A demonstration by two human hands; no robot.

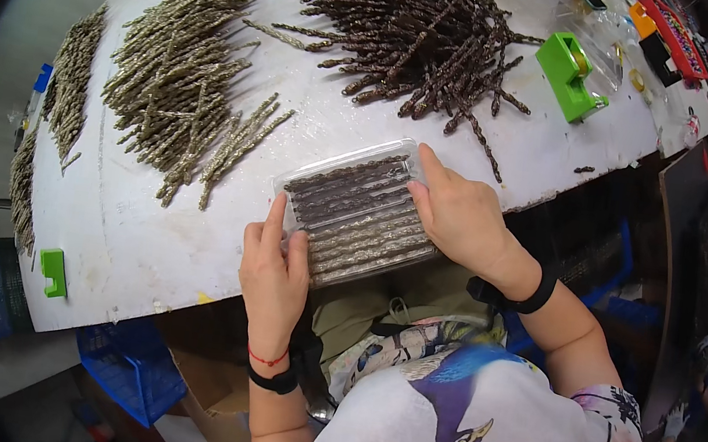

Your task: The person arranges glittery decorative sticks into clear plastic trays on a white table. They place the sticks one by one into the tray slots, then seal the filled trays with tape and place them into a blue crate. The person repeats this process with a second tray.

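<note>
A clear plastic box [355, 211] lies tilted between my hands at the table's near edge, with rows of dark brown and pale gold glittery twisted sticks inside. My left hand [276, 264] grips its left end, the index finger along the corner. At the right end, my right hand [461, 214] holds the box between thumb and fingers. Beyond the box lies a large heap of dark brown glittery sticks [410, 36]. To the left is a long pile of pale gold glittery sticks [175, 60], with a few loose gold sticks [240, 147] beside it.
A green tape dispenser [567, 78] stands at the right, another [52, 272] at the lower left. More gold sticks [73, 80] lie far left. A red tray of beads [675, 38] is at the upper right. Below the table are a blue plastic basket [130, 366] and a cardboard box [208, 382].
</note>
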